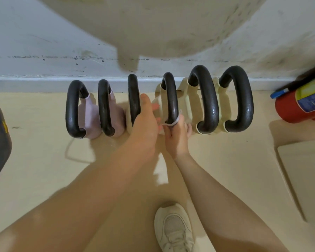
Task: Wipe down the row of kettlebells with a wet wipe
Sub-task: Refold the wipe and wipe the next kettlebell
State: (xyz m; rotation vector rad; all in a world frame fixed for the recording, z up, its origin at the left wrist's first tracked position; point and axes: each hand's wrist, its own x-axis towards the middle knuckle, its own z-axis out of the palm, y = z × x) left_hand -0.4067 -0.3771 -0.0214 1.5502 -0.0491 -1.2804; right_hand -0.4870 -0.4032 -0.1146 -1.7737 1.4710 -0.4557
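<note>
Red extinguisher far right by wall — white shoe on beige floor.

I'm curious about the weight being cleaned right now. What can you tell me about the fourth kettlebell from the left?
The fourth kettlebell has a black, slightly glossy loop handle and a cream body, mostly hidden. It stands on the beige floor by the wall, between other cream kettlebells. The right hand wraps a white wet wipe around the handle's near end; the left hand rests just beside it, against the neighbouring handle.
</note>
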